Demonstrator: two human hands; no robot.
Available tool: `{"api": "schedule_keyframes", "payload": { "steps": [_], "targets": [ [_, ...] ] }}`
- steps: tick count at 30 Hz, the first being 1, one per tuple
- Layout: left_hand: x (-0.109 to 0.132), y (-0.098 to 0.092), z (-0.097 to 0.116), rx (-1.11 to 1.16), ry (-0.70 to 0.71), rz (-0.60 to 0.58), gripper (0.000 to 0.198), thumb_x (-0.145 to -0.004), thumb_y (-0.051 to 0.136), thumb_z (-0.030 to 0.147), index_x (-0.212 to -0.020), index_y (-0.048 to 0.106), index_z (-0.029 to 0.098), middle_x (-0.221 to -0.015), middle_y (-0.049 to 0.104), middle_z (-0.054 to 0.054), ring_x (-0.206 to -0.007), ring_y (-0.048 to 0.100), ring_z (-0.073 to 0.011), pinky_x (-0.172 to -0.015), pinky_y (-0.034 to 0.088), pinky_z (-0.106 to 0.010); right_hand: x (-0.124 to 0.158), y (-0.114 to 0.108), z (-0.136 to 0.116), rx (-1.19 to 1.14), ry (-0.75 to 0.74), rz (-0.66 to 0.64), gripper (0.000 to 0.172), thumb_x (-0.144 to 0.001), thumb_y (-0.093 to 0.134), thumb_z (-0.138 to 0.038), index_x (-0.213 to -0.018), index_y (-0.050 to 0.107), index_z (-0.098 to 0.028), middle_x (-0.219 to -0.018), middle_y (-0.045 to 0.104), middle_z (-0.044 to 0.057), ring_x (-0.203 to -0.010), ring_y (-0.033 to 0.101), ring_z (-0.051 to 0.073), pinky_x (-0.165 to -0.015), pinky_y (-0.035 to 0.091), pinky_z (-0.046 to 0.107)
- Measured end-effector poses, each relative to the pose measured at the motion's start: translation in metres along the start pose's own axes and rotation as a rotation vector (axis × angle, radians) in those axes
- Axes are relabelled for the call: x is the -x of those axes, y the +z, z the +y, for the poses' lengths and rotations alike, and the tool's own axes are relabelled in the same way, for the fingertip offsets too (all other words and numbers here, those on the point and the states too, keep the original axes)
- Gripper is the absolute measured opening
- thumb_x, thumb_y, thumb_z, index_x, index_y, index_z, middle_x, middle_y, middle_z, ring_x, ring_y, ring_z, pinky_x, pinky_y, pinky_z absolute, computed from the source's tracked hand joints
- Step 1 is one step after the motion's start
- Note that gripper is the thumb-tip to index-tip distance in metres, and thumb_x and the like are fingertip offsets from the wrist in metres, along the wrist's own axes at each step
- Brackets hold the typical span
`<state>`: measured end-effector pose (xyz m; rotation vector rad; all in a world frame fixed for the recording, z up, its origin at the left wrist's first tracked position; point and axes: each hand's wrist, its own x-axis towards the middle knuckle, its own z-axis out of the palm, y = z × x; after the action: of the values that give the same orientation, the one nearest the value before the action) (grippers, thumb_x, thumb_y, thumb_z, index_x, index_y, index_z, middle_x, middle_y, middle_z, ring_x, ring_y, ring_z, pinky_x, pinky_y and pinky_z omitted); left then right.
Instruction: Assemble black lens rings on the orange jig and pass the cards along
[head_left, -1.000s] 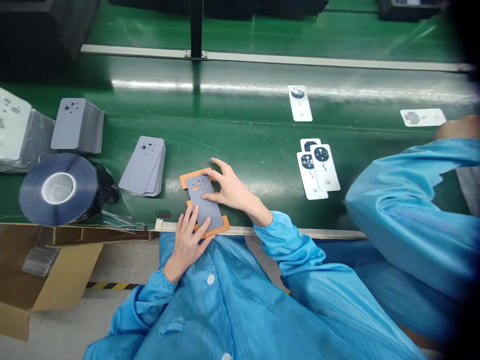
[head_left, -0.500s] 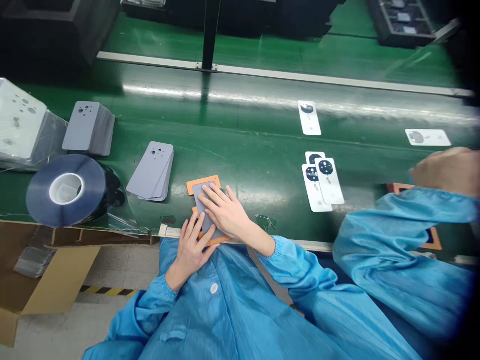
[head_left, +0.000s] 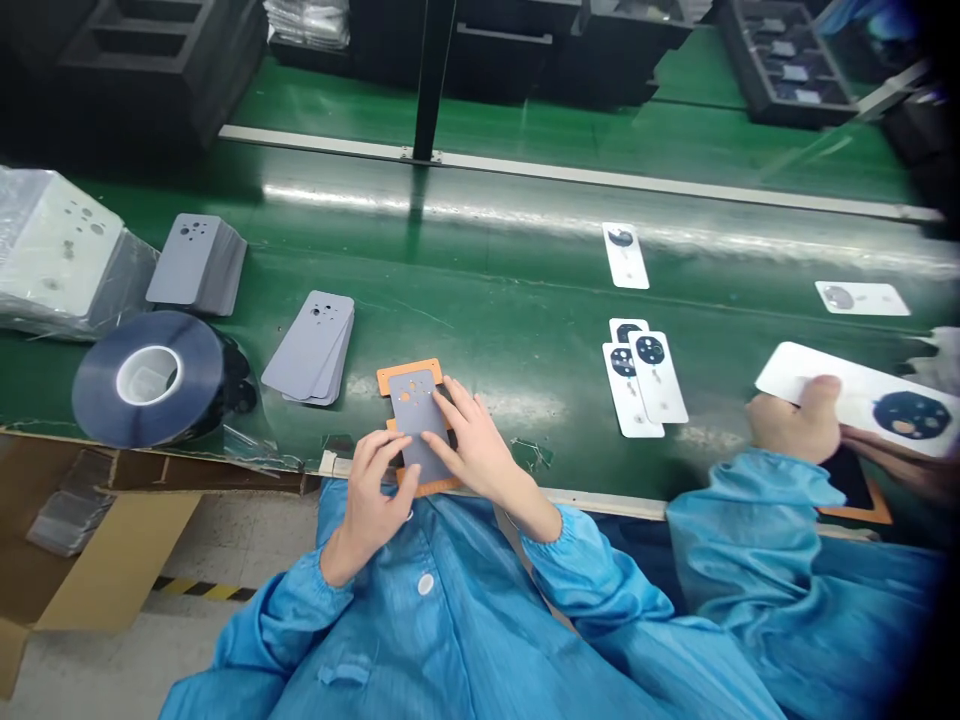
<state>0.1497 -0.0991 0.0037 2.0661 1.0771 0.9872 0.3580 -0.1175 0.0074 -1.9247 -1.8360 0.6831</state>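
Note:
A grey phone-back-shaped panel with camera holes at its far end lies in an orange fixture at the table's front edge. My left hand rests at the panel's left side, thumb and fingers apart, fingertips touching its surface. On the right side my right hand has its fingers spread, with the fingertips at the panel's right edge. Left of the fixture lies a small fanned pile of similar grey panels. Farther left stands a taller stack of grey panels.
A roll of clear film and a plastic-wrapped stack stand at left. White panels with dark camera circles lie right of centre. A co-worker's hand holds another white panel at far right. An open cardboard box sits below left.
Both my hands have drawn apart over the grey panel, uncovering its camera holes and middle. The co-worker's hand has moved down and left, and a white panel is now in it.

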Motion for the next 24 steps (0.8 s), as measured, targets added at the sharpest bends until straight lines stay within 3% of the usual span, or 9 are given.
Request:
{"api": "schedule_keyframes", "payload": {
  "steps": [4, 7, 10, 12, 15, 19, 24],
  "targets": [
    [-0.015, -0.010, -0.003, 0.180, -0.251, -0.010, 0.025, -0.102, 0.060, 0.037, -0.117, 0.071, 0.020, -0.105, 0.071, -0.008, -0.093, 0.067, -0.0190, -0.078, 0.055, -0.030, 0.005, -0.002, -0.018, -0.061, 0.032, 0.012, 0.059, -0.105, 0.055, -0.045, -0.157, 0.050, -0.018, -0.162, 0.050, 0.020, -0.157, 0.038, 0.039, -0.126, 0.027, 0.072],
    [-0.022, -0.018, -0.006, 0.327, -0.425, -0.034, 0.035, -0.102, 0.059, 0.046, -0.121, 0.069, 0.018, -0.088, 0.067, -0.003, -0.076, 0.062, -0.0159, -0.067, 0.050, -0.027, 0.011, -0.016, -0.034, -0.136, -0.025, 0.062, 0.055, -0.103, 0.058, -0.041, -0.154, 0.053, -0.020, -0.163, 0.050, 0.018, -0.156, 0.040, 0.038, -0.128, 0.025, 0.072],
    [-0.026, -0.025, -0.008, 0.446, -0.517, -0.071, 0.045, -0.102, 0.054, 0.055, -0.124, 0.065, 0.017, -0.076, 0.061, 0.001, -0.067, 0.057, -0.0148, -0.062, 0.047, -0.025, 0.016, -0.034, -0.045, -0.390, -0.164, -0.071, 0.060, -0.097, 0.068, -0.037, -0.154, 0.054, -0.025, -0.158, 0.057, 0.014, -0.148, 0.054, 0.032, -0.124, 0.043, 0.057],
    [-0.027, -0.028, -0.009, 0.474, -0.558, -0.086, 0.044, -0.102, 0.052, 0.057, -0.113, 0.066, 0.017, -0.079, 0.063, 0.000, -0.068, 0.057, -0.0150, -0.061, 0.046, -0.025, 0.017, -0.043, -0.048, -0.535, -0.200, -0.201, 0.060, -0.095, 0.073, -0.036, -0.152, 0.055, -0.029, -0.149, 0.066, 0.009, -0.138, 0.063, 0.029, -0.116, 0.053, 0.049],
    [-0.028, -0.028, -0.012, 0.504, -0.644, -0.068, 0.038, -0.099, 0.057, 0.055, -0.099, 0.066, 0.018, -0.081, 0.066, -0.001, -0.069, 0.059, -0.0151, -0.059, 0.045, -0.024, 0.015, -0.044, -0.045, -0.541, -0.128, -0.212, 0.050, -0.095, 0.072, -0.034, -0.144, 0.063, -0.029, -0.143, 0.070, 0.008, -0.132, 0.067, 0.028, -0.113, 0.054, 0.049],
    [-0.029, -0.028, -0.017, 0.598, -0.712, -0.020, 0.035, -0.096, 0.062, 0.053, -0.102, 0.066, 0.019, -0.067, 0.060, 0.003, -0.062, 0.058, -0.0146, -0.057, 0.045, -0.023, 0.010, -0.031, -0.034, -0.527, -0.050, -0.127, 0.041, -0.096, 0.070, -0.030, -0.136, 0.067, -0.026, -0.130, 0.074, 0.009, -0.117, 0.072, 0.026, -0.105, 0.058, 0.047],
    [-0.034, -0.030, -0.018, 0.663, -0.737, 0.055, 0.038, -0.094, 0.065, 0.054, -0.104, 0.066, 0.017, -0.065, 0.058, 0.004, -0.050, 0.048, -0.0105, -0.046, 0.037, -0.021, 0.007, -0.019, -0.029, -0.610, 0.091, -0.219, 0.052, -0.094, 0.073, -0.034, -0.144, 0.061, -0.027, -0.107, 0.076, 0.005, -0.076, 0.069, 0.016, -0.070, 0.061, 0.033]
  ]
}}
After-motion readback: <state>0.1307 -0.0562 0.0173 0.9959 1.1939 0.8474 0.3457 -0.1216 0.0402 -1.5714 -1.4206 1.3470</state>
